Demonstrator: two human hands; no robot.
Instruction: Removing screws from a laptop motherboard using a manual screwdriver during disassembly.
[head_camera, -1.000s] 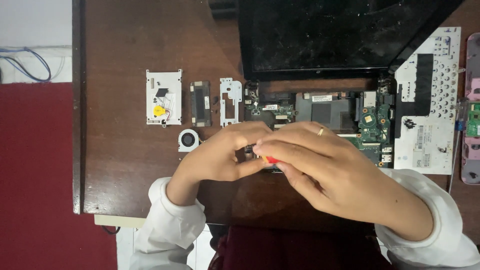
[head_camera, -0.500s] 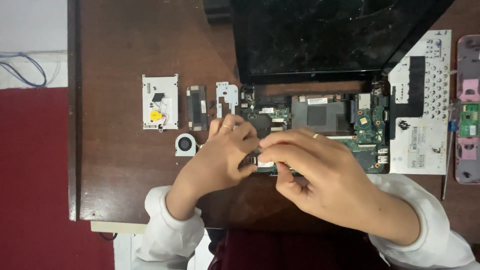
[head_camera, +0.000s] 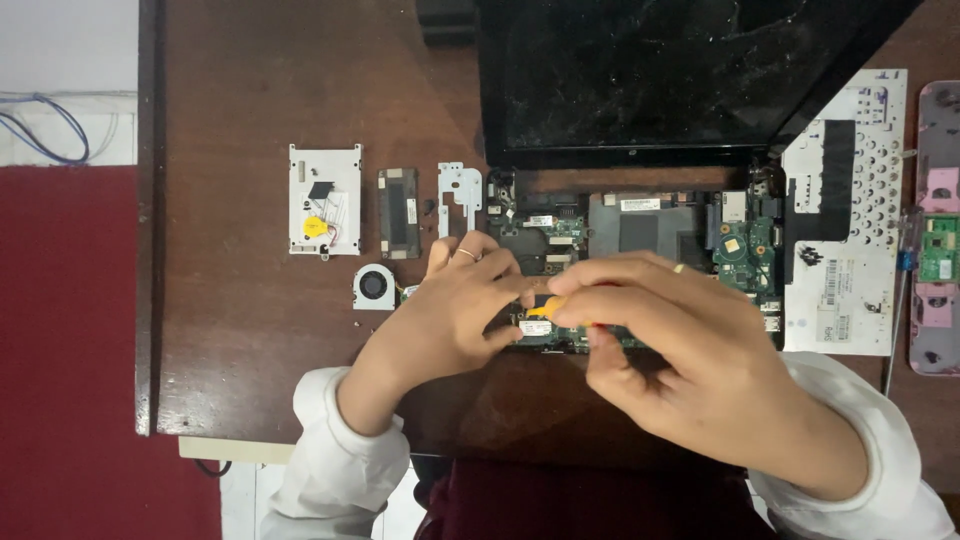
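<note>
At the centre of the frame both hands meet over the opened black laptop base with its exposed green circuit board (head_camera: 640, 240), which lies on the dark brown wooden table (head_camera: 250, 120) just below the tilted-back black screen (head_camera: 640, 70). The right hand (head_camera: 690, 370), coming from the lower right in a white sleeve, has its fingers curled together around a tool with an orange and red handle (head_camera: 560, 305), only a sliver of which shows between the fingertips. The left hand (head_camera: 450, 315), from the lower left, rests its bent fingers on the board just beside the tool; whether it pinches anything I cannot tell. Left of the hands lie a small round black cooling fan (head_camera: 374, 286), a white rectangular drive caddy with a yellow sticker (head_camera: 324, 200), a dark rectangular module (head_camera: 399, 212) and a pale metal bracket (head_camera: 459, 195). At the right edge sit a white perforated keyboard backing plate (head_camera: 845, 210) and a pink panel (head_camera: 938, 230).
</note>
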